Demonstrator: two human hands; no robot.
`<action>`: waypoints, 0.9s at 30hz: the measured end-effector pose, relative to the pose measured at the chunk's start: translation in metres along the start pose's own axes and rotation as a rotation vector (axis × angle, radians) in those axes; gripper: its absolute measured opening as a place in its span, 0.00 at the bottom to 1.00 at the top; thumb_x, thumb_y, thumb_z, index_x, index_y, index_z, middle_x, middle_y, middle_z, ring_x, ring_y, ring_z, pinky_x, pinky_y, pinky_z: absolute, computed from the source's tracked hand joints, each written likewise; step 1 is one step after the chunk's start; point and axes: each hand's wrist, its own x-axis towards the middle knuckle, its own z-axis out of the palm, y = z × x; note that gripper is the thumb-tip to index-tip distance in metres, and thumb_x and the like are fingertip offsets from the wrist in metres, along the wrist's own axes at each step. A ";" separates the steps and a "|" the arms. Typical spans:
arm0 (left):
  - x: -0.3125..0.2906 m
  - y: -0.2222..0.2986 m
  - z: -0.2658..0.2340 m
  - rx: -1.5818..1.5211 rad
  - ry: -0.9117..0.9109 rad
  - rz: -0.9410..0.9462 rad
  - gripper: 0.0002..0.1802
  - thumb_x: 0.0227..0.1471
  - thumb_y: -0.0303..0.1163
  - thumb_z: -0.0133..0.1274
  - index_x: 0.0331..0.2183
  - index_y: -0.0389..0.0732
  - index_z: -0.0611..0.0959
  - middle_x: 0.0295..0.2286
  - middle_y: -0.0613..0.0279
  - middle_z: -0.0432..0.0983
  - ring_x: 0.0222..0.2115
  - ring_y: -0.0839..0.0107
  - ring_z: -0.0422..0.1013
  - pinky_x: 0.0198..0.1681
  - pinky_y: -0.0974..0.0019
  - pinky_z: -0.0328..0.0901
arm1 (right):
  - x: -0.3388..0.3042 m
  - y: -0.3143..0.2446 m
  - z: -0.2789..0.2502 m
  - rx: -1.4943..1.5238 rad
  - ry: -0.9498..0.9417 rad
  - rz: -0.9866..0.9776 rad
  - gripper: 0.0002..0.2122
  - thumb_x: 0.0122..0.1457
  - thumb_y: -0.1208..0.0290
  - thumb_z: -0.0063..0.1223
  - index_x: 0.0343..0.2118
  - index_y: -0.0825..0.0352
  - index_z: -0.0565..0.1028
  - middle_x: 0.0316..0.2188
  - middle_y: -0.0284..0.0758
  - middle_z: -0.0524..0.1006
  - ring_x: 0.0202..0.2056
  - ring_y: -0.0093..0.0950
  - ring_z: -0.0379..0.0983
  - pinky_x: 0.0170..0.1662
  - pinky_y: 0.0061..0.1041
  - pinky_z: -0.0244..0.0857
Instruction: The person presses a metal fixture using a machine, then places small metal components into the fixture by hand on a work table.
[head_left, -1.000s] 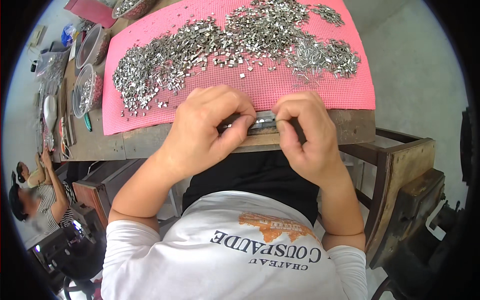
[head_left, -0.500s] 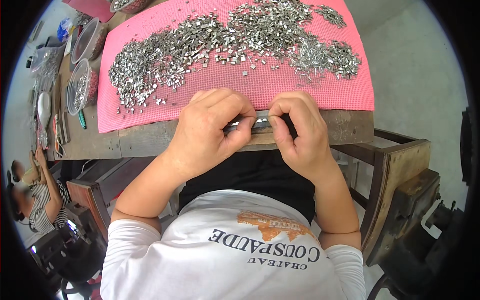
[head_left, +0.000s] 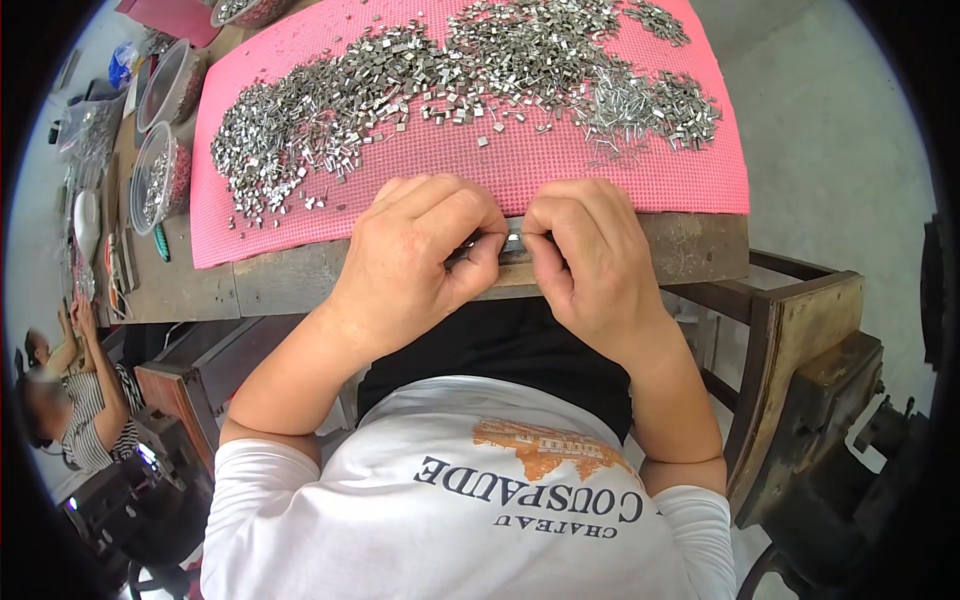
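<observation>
My left hand (head_left: 420,255) and my right hand (head_left: 592,268) come together at the table's front edge, thumbs and fingertips closed. Between them shows a short stretch of a narrow grey metal strip (head_left: 514,236) with small shiny bits on it. Both hands grip along this strip, and the fingers hide most of it. Beyond the hands, a heap of small silvery metal pieces (head_left: 400,75) spreads over a pink textured mat (head_left: 420,170). Thin pin-like pieces (head_left: 615,105) lie among them at the right.
Clear plastic tubs (head_left: 160,175) holding small parts stand left of the mat, on the wooden table (head_left: 190,290). Hand tools with a green handle (head_left: 161,242) lie near them. Another person in stripes (head_left: 95,425) sits at the far left. Dark machinery (head_left: 865,480) stands at the right.
My right hand has moved slightly left, closer to my left hand, narrowing the visible stretch of strip. My left hand stays nearly in place, its fingers still closed.
</observation>
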 end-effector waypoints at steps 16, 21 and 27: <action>-0.002 0.009 -0.016 0.423 0.007 0.262 0.12 0.40 0.28 0.66 0.32 0.43 0.83 0.34 0.66 0.80 0.30 0.68 0.75 0.35 0.62 0.64 | 0.009 -0.006 0.007 0.014 0.061 -0.062 0.13 0.50 0.80 0.63 0.38 0.65 0.74 0.37 0.36 0.74 0.39 0.38 0.73 0.43 0.37 0.66; -0.019 0.017 -0.026 0.448 0.040 0.280 0.22 0.40 0.33 0.68 0.42 0.44 0.88 0.39 0.64 0.82 0.34 0.69 0.76 0.37 0.62 0.66 | 0.002 -0.017 -0.007 -0.074 0.056 -0.108 0.17 0.43 0.80 0.63 0.40 0.66 0.77 0.41 0.37 0.76 0.40 0.40 0.75 0.42 0.39 0.69; -0.034 0.034 -0.029 0.255 0.026 0.086 0.29 0.41 0.32 0.70 0.49 0.47 0.87 0.42 0.66 0.81 0.39 0.65 0.75 0.42 0.60 0.65 | 0.003 -0.045 -0.027 -0.036 0.066 -0.026 0.12 0.50 0.81 0.64 0.39 0.66 0.79 0.38 0.36 0.78 0.37 0.40 0.76 0.41 0.38 0.68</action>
